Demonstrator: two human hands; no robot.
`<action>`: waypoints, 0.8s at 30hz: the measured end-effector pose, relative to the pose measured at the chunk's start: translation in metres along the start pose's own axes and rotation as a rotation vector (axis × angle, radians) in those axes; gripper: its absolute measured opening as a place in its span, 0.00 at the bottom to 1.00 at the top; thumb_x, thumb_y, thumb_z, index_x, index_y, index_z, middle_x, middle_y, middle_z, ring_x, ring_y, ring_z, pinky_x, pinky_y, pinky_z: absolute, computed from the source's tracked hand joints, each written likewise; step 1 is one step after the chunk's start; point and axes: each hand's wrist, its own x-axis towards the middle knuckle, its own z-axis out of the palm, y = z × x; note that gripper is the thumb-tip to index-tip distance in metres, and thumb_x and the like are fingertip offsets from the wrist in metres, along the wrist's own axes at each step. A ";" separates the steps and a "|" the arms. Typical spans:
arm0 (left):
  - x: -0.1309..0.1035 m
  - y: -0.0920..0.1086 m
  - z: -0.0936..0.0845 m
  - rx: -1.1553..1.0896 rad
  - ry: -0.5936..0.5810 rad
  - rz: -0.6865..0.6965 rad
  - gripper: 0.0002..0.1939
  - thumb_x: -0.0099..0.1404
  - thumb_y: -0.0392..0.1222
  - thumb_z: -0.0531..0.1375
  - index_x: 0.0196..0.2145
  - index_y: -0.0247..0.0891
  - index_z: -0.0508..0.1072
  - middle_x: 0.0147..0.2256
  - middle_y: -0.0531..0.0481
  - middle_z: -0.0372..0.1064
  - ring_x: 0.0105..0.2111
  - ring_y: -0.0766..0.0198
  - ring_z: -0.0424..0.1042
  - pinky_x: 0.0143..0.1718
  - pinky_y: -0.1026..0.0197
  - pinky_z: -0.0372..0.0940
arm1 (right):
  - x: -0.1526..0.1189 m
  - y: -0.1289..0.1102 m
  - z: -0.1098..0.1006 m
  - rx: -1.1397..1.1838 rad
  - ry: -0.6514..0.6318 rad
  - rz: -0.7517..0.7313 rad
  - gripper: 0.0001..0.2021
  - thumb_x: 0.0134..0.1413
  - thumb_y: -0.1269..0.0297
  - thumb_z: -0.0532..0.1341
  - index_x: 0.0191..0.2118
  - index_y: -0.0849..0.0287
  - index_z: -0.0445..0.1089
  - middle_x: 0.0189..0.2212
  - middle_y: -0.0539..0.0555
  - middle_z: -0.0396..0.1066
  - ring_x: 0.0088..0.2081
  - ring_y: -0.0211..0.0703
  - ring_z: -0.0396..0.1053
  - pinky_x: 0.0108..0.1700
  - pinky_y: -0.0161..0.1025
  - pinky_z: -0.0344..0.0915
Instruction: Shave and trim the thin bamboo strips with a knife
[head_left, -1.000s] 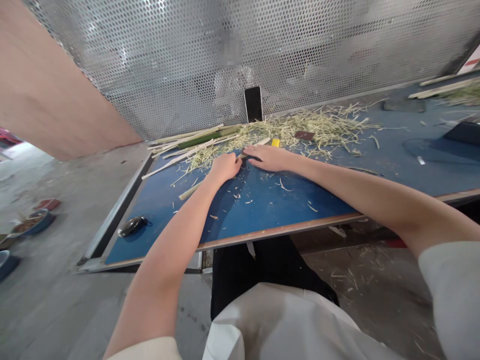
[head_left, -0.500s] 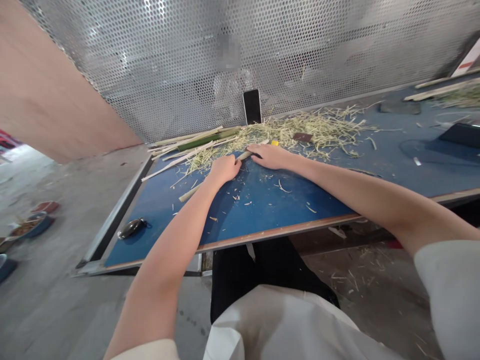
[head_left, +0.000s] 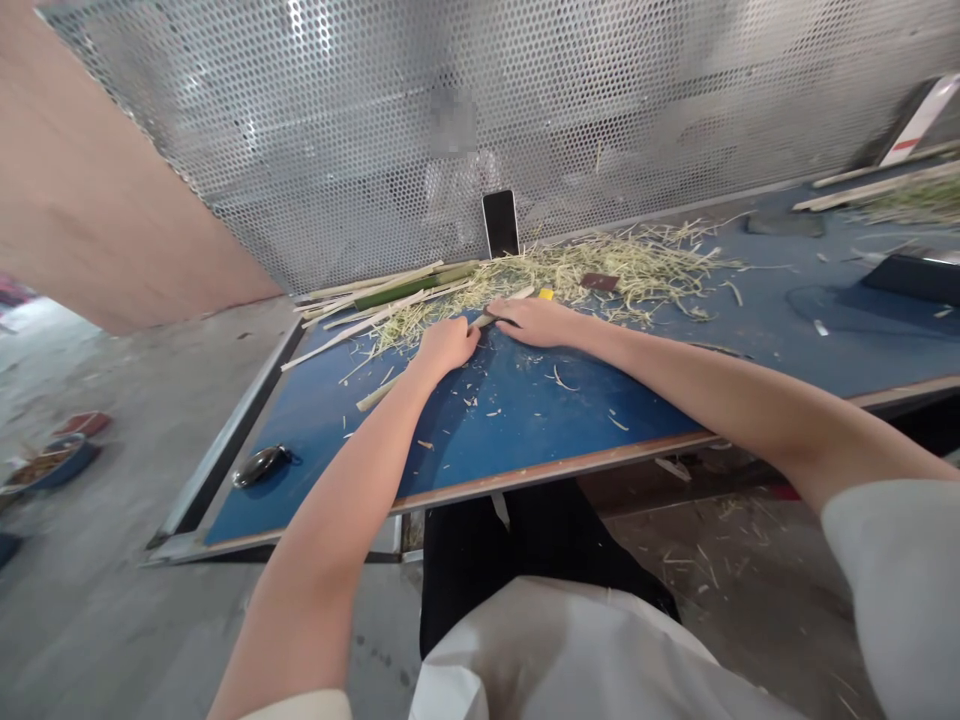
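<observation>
Where blue table (head_left: 540,430) comes nearest, dark oval case (head_left: 261,466) lies at left, grey floor (head_left: 82,620) beyond its left edge. Pale strip (head_left: 375,394) slants midtable, long axis from near left to far right. Left hand (head_left: 448,345) curled round strip; right hand (head_left: 538,322) flatter over far part, grip beneath unclear. Farther, green stalk (head_left: 394,291), heaped shavings (head_left: 652,262), upright phone (head_left: 501,225), mesh screen (head_left: 315,180).
</observation>
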 end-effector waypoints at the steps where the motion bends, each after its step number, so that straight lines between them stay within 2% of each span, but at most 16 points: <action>1: 0.000 0.000 0.000 0.004 0.001 0.001 0.25 0.85 0.52 0.49 0.54 0.36 0.82 0.50 0.31 0.84 0.52 0.44 0.82 0.53 0.51 0.72 | 0.000 -0.001 -0.001 0.010 -0.017 -0.030 0.30 0.79 0.52 0.50 0.76 0.55 0.70 0.76 0.59 0.67 0.74 0.63 0.68 0.75 0.63 0.65; 3: 0.000 -0.001 0.000 0.008 0.007 0.002 0.26 0.85 0.52 0.48 0.54 0.36 0.82 0.51 0.31 0.84 0.52 0.44 0.82 0.52 0.51 0.72 | 0.001 -0.001 -0.002 0.014 -0.032 -0.036 0.31 0.80 0.52 0.47 0.75 0.57 0.71 0.76 0.59 0.68 0.72 0.63 0.70 0.74 0.63 0.66; 7: -0.001 0.000 -0.002 0.002 0.001 0.006 0.25 0.85 0.51 0.48 0.54 0.34 0.82 0.49 0.30 0.84 0.51 0.42 0.83 0.52 0.50 0.72 | 0.003 0.001 -0.001 -0.019 0.011 0.074 0.30 0.78 0.55 0.48 0.76 0.57 0.70 0.74 0.61 0.70 0.71 0.64 0.71 0.71 0.66 0.68; 10: -0.003 0.001 -0.003 0.011 -0.002 -0.002 0.25 0.85 0.51 0.49 0.55 0.35 0.82 0.50 0.30 0.84 0.52 0.42 0.83 0.52 0.50 0.72 | 0.004 0.003 0.001 0.000 -0.003 0.028 0.30 0.79 0.54 0.48 0.76 0.57 0.70 0.75 0.61 0.68 0.74 0.62 0.68 0.74 0.63 0.66; 13: -0.004 0.001 -0.004 0.018 -0.001 -0.005 0.25 0.85 0.52 0.49 0.55 0.35 0.82 0.51 0.31 0.84 0.53 0.43 0.82 0.53 0.51 0.72 | 0.005 0.009 0.002 0.005 -0.034 -0.004 0.31 0.81 0.52 0.45 0.74 0.55 0.72 0.75 0.58 0.69 0.71 0.60 0.71 0.73 0.62 0.67; 17: -0.003 0.001 -0.004 0.002 -0.004 -0.014 0.25 0.85 0.52 0.48 0.54 0.36 0.82 0.50 0.31 0.84 0.52 0.44 0.83 0.53 0.51 0.72 | 0.005 0.015 0.003 -0.059 0.010 0.094 0.30 0.81 0.55 0.44 0.73 0.55 0.73 0.71 0.60 0.74 0.68 0.63 0.75 0.69 0.66 0.71; 21: 0.000 0.000 -0.001 0.018 0.001 -0.008 0.25 0.85 0.52 0.49 0.55 0.36 0.82 0.51 0.31 0.84 0.53 0.44 0.83 0.54 0.51 0.71 | 0.007 0.009 0.007 -0.006 -0.003 -0.030 0.30 0.81 0.54 0.45 0.74 0.57 0.72 0.74 0.60 0.70 0.74 0.59 0.68 0.74 0.61 0.66; 24: 0.001 -0.002 0.001 0.030 0.006 -0.004 0.26 0.85 0.52 0.48 0.54 0.36 0.82 0.51 0.31 0.84 0.53 0.44 0.83 0.53 0.51 0.71 | 0.009 0.007 0.007 0.003 -0.022 -0.044 0.31 0.81 0.52 0.44 0.73 0.56 0.73 0.74 0.59 0.71 0.73 0.59 0.70 0.74 0.61 0.65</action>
